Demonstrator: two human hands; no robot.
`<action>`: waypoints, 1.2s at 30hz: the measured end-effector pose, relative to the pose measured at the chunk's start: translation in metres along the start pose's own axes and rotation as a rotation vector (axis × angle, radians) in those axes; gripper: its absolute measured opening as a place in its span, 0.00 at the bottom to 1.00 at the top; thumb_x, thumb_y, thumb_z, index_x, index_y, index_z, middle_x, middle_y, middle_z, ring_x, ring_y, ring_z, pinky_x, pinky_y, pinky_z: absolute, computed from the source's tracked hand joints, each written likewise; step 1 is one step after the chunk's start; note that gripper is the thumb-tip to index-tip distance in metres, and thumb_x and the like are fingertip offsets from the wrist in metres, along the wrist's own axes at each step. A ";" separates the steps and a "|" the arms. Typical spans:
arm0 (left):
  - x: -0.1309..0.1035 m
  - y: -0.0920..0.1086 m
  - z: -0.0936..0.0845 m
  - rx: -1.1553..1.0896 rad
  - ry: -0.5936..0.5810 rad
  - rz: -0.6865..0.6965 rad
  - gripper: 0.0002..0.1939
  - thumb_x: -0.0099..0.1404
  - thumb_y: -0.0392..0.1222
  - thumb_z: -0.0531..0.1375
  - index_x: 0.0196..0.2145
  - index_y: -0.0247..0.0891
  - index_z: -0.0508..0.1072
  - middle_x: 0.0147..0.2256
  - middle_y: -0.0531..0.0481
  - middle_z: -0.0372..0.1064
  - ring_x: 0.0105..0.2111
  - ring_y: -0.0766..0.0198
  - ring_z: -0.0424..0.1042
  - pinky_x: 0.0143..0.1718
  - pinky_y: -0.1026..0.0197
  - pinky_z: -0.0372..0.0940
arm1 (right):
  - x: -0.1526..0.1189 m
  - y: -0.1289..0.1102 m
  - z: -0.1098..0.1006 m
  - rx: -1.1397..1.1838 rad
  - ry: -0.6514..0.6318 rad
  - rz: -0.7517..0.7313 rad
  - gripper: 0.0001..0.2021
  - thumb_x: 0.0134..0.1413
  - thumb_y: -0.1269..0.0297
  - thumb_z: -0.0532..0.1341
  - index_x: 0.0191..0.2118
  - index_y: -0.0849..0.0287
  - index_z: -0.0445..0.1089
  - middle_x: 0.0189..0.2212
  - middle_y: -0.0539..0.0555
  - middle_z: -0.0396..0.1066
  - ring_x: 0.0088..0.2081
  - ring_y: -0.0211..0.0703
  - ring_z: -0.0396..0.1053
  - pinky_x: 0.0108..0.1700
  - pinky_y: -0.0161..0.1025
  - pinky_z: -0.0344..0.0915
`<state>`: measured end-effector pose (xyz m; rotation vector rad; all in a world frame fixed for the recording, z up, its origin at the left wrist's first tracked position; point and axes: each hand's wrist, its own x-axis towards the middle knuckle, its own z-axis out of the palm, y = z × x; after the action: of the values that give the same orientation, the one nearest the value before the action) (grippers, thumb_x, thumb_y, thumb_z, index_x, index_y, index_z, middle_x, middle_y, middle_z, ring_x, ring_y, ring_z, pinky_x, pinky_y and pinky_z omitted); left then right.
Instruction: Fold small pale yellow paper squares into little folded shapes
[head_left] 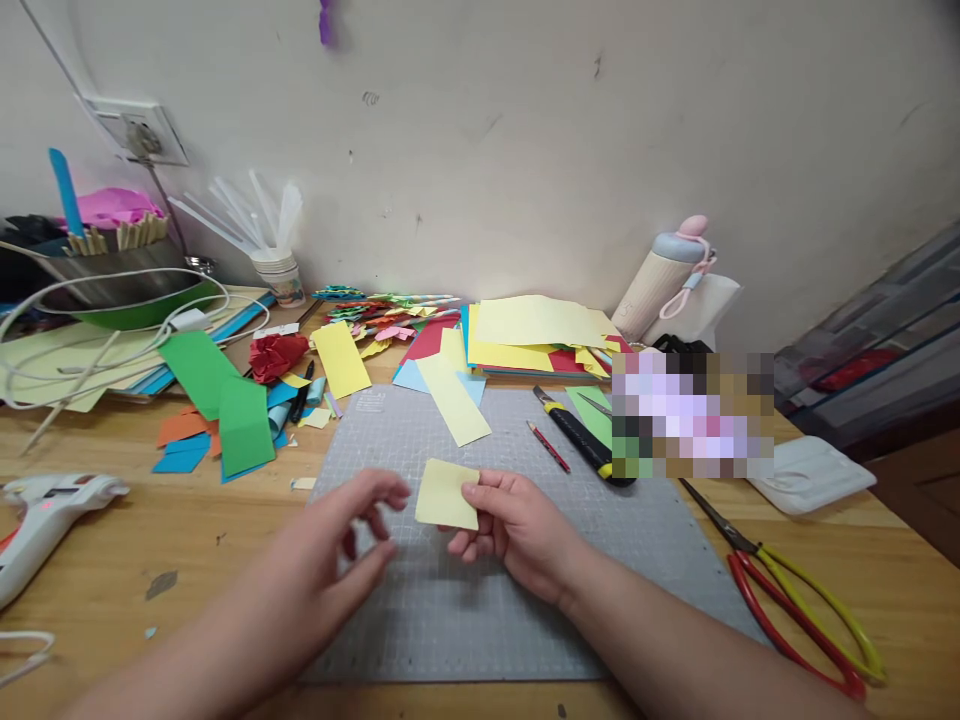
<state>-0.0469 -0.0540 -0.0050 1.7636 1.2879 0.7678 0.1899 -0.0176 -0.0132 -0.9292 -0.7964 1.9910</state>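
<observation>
A small pale yellow square of paper (pixel 442 493) is pinched at its right side between the thumb and fingers of my right hand (pixel 517 520). To its left hovers my left hand (pixel 360 535), slightly blurred, fingers curved and apart, holding nothing. Both hands are over the grey cutting mat (pixel 420 620). Beyond them lies a pale yellow paper strip (pixel 454 400) on the mat's far edge. A short red pencil (pixel 549 446) and a black and yellow utility knife (pixel 581 435) rest on the mat to the right.
Red- and yellow-handled scissors (pixel 795 600) lie at the right. A white glue gun (pixel 56 515) is at the left edge. Green paper strips (pixel 247 425), a crumpled red paper piece (pixel 277 355) and stacked coloured sheets (pixel 540 325) lie farther back. A bottle (pixel 656 285) leans against the wall.
</observation>
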 end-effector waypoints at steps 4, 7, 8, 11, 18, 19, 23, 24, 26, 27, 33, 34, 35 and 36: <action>0.057 0.042 0.021 -0.082 -0.074 0.018 0.07 0.60 0.40 0.61 0.37 0.40 0.67 0.34 0.52 0.69 0.32 0.62 0.69 0.34 0.59 0.65 | 0.000 0.000 0.001 0.000 -0.013 0.004 0.15 0.52 0.59 0.64 0.40 0.67 0.72 0.29 0.57 0.77 0.22 0.33 0.73 0.23 0.28 0.66; 0.062 0.032 0.026 -0.130 -0.094 0.104 0.03 0.62 0.40 0.59 0.32 0.39 0.70 0.32 0.50 0.70 0.35 0.61 0.69 0.39 0.57 0.63 | 0.001 0.003 0.002 -0.014 -0.021 0.003 0.13 0.52 0.59 0.64 0.37 0.66 0.72 0.27 0.56 0.76 0.22 0.35 0.73 0.23 0.29 0.67; 0.061 0.027 0.026 -0.133 -0.098 0.125 0.04 0.62 0.40 0.59 0.30 0.39 0.71 0.32 0.50 0.70 0.35 0.61 0.69 0.39 0.58 0.63 | 0.002 0.004 0.003 -0.017 -0.023 0.000 0.13 0.51 0.59 0.65 0.36 0.66 0.72 0.26 0.56 0.76 0.22 0.36 0.73 0.23 0.30 0.67; 0.058 0.017 0.023 -0.202 -0.070 0.100 0.07 0.63 0.40 0.60 0.27 0.39 0.72 0.30 0.52 0.69 0.33 0.63 0.68 0.36 0.60 0.62 | 0.002 0.008 0.005 -0.015 -0.019 -0.023 0.16 0.51 0.54 0.65 0.35 0.65 0.72 0.27 0.56 0.76 0.22 0.38 0.74 0.23 0.32 0.68; 0.059 0.013 0.027 -0.406 -0.048 -0.085 0.10 0.58 0.43 0.63 0.24 0.37 0.67 0.25 0.54 0.65 0.27 0.67 0.64 0.28 0.64 0.60 | -0.002 0.010 0.010 -0.103 0.004 -0.126 0.23 0.46 0.52 0.68 0.43 0.61 0.67 0.33 0.54 0.75 0.30 0.39 0.75 0.30 0.35 0.70; 0.059 0.012 0.028 -0.404 -0.040 -0.095 0.10 0.57 0.43 0.63 0.24 0.37 0.67 0.25 0.55 0.64 0.26 0.67 0.63 0.28 0.65 0.59 | -0.003 0.010 0.011 -0.120 0.016 -0.127 0.22 0.46 0.54 0.69 0.43 0.61 0.67 0.33 0.54 0.76 0.30 0.39 0.75 0.30 0.35 0.70; 0.057 0.010 0.029 -0.389 -0.016 -0.118 0.11 0.56 0.42 0.64 0.23 0.37 0.66 0.24 0.56 0.63 0.25 0.68 0.61 0.27 0.66 0.58 | -0.005 0.012 0.014 -0.134 0.069 -0.110 0.16 0.48 0.56 0.68 0.39 0.61 0.68 0.29 0.51 0.77 0.30 0.38 0.75 0.32 0.35 0.70; 0.056 0.011 0.029 -0.394 -0.017 -0.124 0.11 0.56 0.42 0.64 0.23 0.37 0.65 0.23 0.56 0.63 0.25 0.68 0.61 0.27 0.66 0.58 | -0.005 0.012 0.015 -0.140 0.078 -0.102 0.16 0.48 0.56 0.67 0.38 0.61 0.69 0.29 0.51 0.77 0.30 0.38 0.76 0.32 0.35 0.71; 0.055 0.012 0.029 -0.417 -0.020 -0.137 0.12 0.55 0.42 0.64 0.22 0.37 0.65 0.23 0.55 0.63 0.25 0.68 0.62 0.27 0.66 0.58 | -0.006 0.012 0.016 -0.151 0.094 -0.087 0.15 0.48 0.55 0.67 0.37 0.61 0.70 0.28 0.52 0.77 0.30 0.38 0.76 0.32 0.35 0.71; 0.054 0.012 0.030 -0.430 -0.020 -0.145 0.12 0.55 0.42 0.64 0.22 0.37 0.65 0.23 0.55 0.64 0.25 0.68 0.62 0.26 0.66 0.58 | -0.007 0.012 0.017 -0.154 0.101 -0.082 0.15 0.48 0.55 0.67 0.37 0.61 0.71 0.28 0.52 0.78 0.30 0.38 0.76 0.32 0.35 0.71; 0.053 0.012 0.031 -0.483 -0.006 -0.163 0.13 0.55 0.41 0.65 0.22 0.37 0.63 0.23 0.55 0.66 0.25 0.69 0.63 0.27 0.67 0.59 | -0.009 0.013 0.019 -0.162 0.120 -0.074 0.14 0.48 0.55 0.67 0.35 0.61 0.72 0.28 0.52 0.78 0.29 0.39 0.77 0.31 0.35 0.72; 0.053 0.012 0.031 -0.490 -0.004 -0.163 0.13 0.55 0.41 0.65 0.22 0.37 0.63 0.23 0.56 0.66 0.25 0.69 0.63 0.26 0.67 0.59 | -0.009 0.013 0.019 -0.160 0.125 -0.071 0.14 0.48 0.55 0.67 0.35 0.61 0.72 0.28 0.51 0.78 0.29 0.39 0.77 0.31 0.35 0.72; 0.053 0.012 0.031 -0.496 -0.003 -0.162 0.13 0.55 0.41 0.65 0.22 0.37 0.63 0.23 0.56 0.65 0.25 0.69 0.63 0.26 0.67 0.59 | -0.009 0.013 0.019 -0.157 0.128 -0.067 0.14 0.48 0.55 0.68 0.35 0.61 0.73 0.28 0.51 0.78 0.29 0.39 0.77 0.31 0.34 0.72; 0.053 0.012 0.032 -0.502 -0.001 -0.162 0.13 0.55 0.41 0.65 0.22 0.37 0.63 0.23 0.56 0.65 0.25 0.70 0.63 0.26 0.67 0.59 | -0.009 0.013 0.019 -0.155 0.130 -0.062 0.14 0.47 0.55 0.68 0.35 0.61 0.73 0.28 0.51 0.78 0.29 0.38 0.77 0.31 0.34 0.72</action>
<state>0.0006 -0.0130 -0.0095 1.2434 1.1011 0.9033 0.1732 -0.0355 -0.0098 -1.0981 -0.9045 1.8149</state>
